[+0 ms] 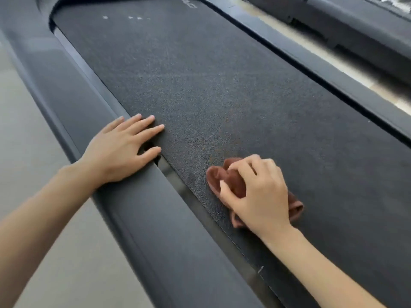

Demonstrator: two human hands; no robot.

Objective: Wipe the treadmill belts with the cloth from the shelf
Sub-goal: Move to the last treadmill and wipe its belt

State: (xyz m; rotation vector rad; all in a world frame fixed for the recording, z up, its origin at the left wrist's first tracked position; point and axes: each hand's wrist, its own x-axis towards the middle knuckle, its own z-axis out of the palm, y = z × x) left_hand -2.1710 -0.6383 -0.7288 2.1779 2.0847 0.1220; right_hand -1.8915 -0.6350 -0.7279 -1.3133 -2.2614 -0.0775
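The left hand (120, 150) lies flat, fingers straight and spread, palm on the left rail (77, 96) and fingertips reaching over onto the belt (222, 85). The right hand (258, 192) is curled down over the cloth (219, 174), thumb and fingers bunching it against the belt close to the belt's left edge (the cloth is brown and crumpled, with a fold poking out past the wrist side).

Ahead of both hands the belt runs bare up to its far end, bounded by the right rail (333, 74). The floor (33, 152) lies left of the treadmill.

The cloth's middle is hidden under the palm. Lettering (189, 2) at the top is cut off and unreadable. A few white specks (131, 17) on the far belt may be printed marks.
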